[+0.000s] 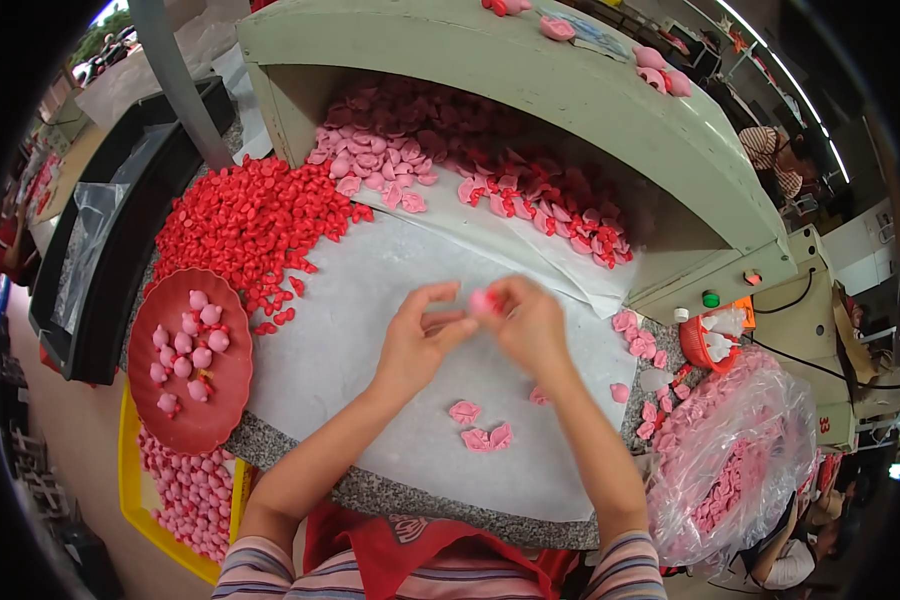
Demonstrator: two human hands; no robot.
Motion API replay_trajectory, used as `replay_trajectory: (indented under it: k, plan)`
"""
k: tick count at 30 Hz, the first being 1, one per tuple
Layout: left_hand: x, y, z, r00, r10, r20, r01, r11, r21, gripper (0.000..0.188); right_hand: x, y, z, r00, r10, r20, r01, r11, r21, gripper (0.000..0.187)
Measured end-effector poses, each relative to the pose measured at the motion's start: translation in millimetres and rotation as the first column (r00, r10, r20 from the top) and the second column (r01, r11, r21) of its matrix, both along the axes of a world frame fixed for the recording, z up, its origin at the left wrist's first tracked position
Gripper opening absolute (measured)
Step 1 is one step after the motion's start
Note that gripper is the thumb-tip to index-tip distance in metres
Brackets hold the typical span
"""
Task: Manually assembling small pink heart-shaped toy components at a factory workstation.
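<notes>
Over the white paper sheet (pixel 340 330) my right hand (pixel 530 325) pinches a small pink-and-red plastic piece (pixel 484 302), blurred by motion. My left hand (pixel 418 338) is close beside it on the left, fingers curved and apart, with nothing visible between them. Whether its thumb tip touches the piece I cannot tell. Below the hands a pink cupped shell (pixel 464 411) lies on the paper, with more pink shells (pixel 487 438) just nearer to me. Another pink piece (pixel 540 395) shows partly behind my right forearm.
A heap of small red parts (pixel 250 220) spreads at the left. Nearby, a red scalloped plate (pixel 190 425) holds pink-and-red pieces. A yellow crate (pixel 130 480) sits below it. Pink shells (pixel 380 160) fill the green machine's (pixel 530 50) opening. A red basket (pixel 705 345) and plastic bag (pixel 740 460) stand right.
</notes>
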State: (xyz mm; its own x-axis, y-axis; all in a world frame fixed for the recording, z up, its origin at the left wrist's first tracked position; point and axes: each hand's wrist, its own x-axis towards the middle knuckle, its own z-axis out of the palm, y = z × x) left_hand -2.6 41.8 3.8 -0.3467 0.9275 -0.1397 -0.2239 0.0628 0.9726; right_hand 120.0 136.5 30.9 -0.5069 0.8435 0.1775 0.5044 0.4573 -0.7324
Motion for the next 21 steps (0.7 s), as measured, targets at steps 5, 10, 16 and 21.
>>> replay_trajectory:
  k: [5, 10, 16, 21]
  plan:
    - [-9, -9, 16, 0.949, 0.101, -0.298, -0.05, 0.984, 0.173, 0.036, 18, 158, 9, 0.845, -0.523, 0.115, 0.395, 0.753, 0.526, 0.022]
    - [-14, -52, 8, 0.897, 0.015, -0.442, -0.052, 0.996, -0.072, 0.028, 24, 176, 16, 0.821, -0.477, 0.313, 0.244, 0.79, 0.563, 0.023]
    - [28, -60, -14, 0.704, -0.065, -0.707, 0.14, 0.989, 0.048, 0.017, 8, 70, 6, 0.974, -0.184, 0.13, 0.107, 0.886, 0.451, 0.018]
    - [39, -70, -11, 0.6, -0.038, -0.799, 0.232, 0.964, 0.128, 0.008, -52, -2, -17, 0.969, 0.198, 0.149, -0.216, 0.969, 0.121, 0.016]
